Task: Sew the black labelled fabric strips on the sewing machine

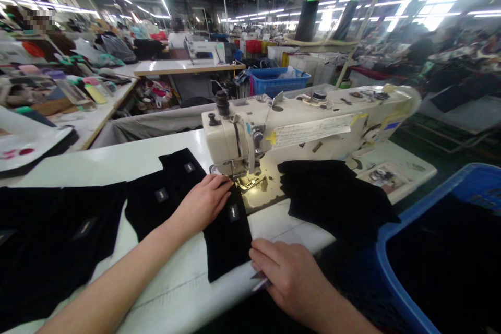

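Observation:
A black fabric piece (229,250) with a small dark label (234,213) lies under the needle area of a white sewing machine (309,128). My left hand (205,199) rests on this piece, its fingers stretched toward the lit presser foot (250,182). At the near right corner of the fabric, my right hand (291,274) has its fingertips on the edge. Small metal blades, which look like thread snips (259,283), stick out beneath its closed fingers. More labelled black pieces (146,206) lie under and left of my left forearm.
A stack of black fabric (332,188) sits right of the needle on the machine bed. A blue basket (385,250) holding dark cloth stands at the lower right. Larger black pieces (47,240) cover the table's left side. Behind are another sewing table (176,68) and a blue crate (277,81).

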`<state>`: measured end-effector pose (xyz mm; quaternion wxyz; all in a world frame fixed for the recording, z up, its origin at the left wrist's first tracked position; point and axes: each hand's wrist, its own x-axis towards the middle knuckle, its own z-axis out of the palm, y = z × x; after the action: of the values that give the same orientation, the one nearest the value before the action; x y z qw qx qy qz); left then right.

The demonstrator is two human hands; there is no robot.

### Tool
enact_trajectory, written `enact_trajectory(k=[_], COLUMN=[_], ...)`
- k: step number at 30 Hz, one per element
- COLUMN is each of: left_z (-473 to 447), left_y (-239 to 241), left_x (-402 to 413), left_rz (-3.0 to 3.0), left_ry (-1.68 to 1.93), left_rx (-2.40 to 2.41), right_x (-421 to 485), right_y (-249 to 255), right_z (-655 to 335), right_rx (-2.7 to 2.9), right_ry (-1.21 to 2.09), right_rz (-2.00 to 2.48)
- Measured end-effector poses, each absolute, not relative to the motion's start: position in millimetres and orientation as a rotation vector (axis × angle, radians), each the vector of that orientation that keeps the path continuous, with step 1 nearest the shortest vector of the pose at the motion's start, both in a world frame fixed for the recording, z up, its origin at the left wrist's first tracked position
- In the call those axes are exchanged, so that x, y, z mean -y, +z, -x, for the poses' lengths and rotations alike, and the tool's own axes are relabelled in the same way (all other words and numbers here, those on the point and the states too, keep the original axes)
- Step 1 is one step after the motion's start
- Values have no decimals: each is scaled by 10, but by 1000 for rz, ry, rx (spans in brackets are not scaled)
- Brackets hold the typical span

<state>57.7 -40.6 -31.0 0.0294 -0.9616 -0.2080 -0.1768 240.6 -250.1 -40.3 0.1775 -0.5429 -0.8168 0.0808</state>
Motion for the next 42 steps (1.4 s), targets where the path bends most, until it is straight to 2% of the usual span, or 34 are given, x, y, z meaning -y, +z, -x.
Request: enact_trajectory(k=[12, 18, 23, 42], left_z=[-555, -474, -338, -354], left_y=[-297, -151, -173, -289], left_x=[317, 868, 1255, 906], left_rz=[2938, 3069, 3166, 3040], left_ry=[-529, -668, -597, -602], left_rx=[631, 562, 441, 337], right_x=[2318, 2194, 2113, 1805], right_y=[-375, -369, -376, -264], right_z=[-2405, -2415, -2426, -2421], right_rx=[2316, 2322, 2319, 2303], right_ry=[220, 151, 135, 92], right_rz=[1612, 1629, 1633, 1792])
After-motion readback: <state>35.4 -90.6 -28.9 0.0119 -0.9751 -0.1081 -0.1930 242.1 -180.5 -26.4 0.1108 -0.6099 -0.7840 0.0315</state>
